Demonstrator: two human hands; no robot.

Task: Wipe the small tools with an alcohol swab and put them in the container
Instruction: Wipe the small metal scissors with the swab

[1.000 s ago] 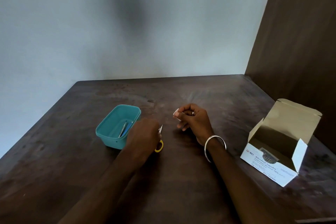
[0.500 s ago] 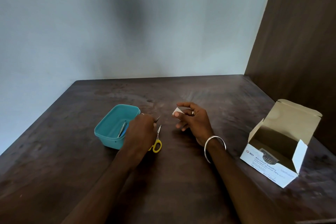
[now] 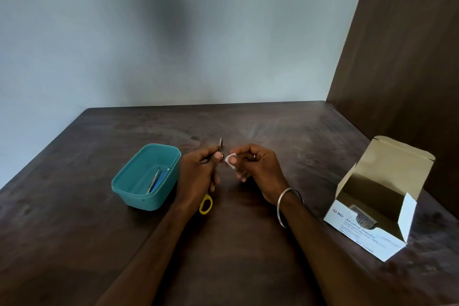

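Note:
My left hand (image 3: 198,174) pinches a slim metal tool (image 3: 220,143) and holds it upright above the table. Right beside it, my right hand (image 3: 258,169) pinches a small white alcohol swab (image 3: 231,161), which nearly touches the tool's lower end. Small scissors lie on the table under my left hand, and only their yellow handle (image 3: 205,204) shows. To the left stands the teal container (image 3: 139,196). Inside it are a metal tool and a blue one (image 3: 156,179).
An open box of alcohol swabs (image 3: 372,211) sits at the right, flaps raised, near a dark wooden panel (image 3: 402,57). The dark wooden table (image 3: 248,122) runs back to a pale wall. A metal bangle (image 3: 285,206) circles my right wrist.
My left hand has picked the slim metal tool up from beside the scissors and raised it. My right hand has brought the swab in next to it.

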